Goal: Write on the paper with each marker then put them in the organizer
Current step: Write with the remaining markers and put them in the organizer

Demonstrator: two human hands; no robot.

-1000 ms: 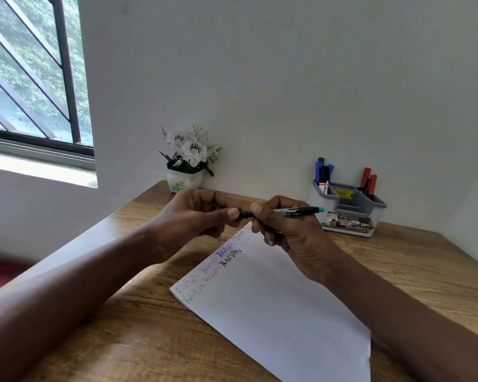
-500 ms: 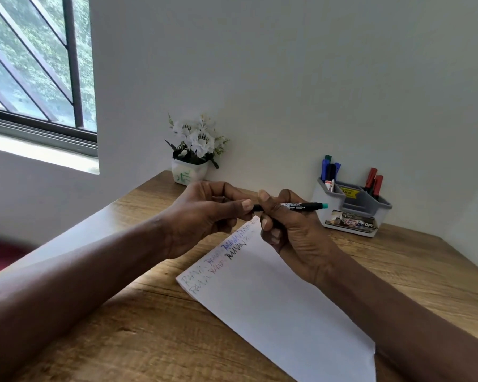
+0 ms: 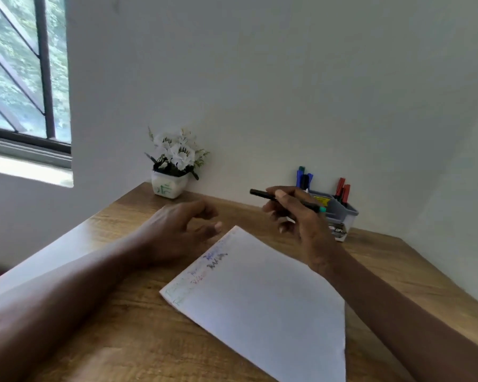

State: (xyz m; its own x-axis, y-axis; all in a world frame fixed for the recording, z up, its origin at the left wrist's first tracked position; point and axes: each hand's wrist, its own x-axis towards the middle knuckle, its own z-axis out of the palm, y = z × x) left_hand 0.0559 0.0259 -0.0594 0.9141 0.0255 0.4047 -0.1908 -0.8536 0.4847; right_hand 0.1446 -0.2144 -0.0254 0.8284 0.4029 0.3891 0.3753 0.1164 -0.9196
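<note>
My right hand [image 3: 295,216] grips a black marker [image 3: 260,193] with a teal end, held level above the table just left of the grey organizer [image 3: 340,210]. Blue, green and red markers stand in the organizer. A white sheet of paper [image 3: 262,301] lies slanted on the wooden table, with short lines of coloured writing near its upper left edge. My left hand [image 3: 177,230] hovers left of the paper's top corner, fingers loosely apart and holding nothing.
A small white pot of white flowers [image 3: 171,172] stands against the back wall at the left. The wooden table [image 3: 398,266] runs into a corner of white walls on the right. A window is at the upper left.
My hands have separated: the left let go of the marker's end and dropped toward the table. The right hand carried the marker rightward toward the organizer.
</note>
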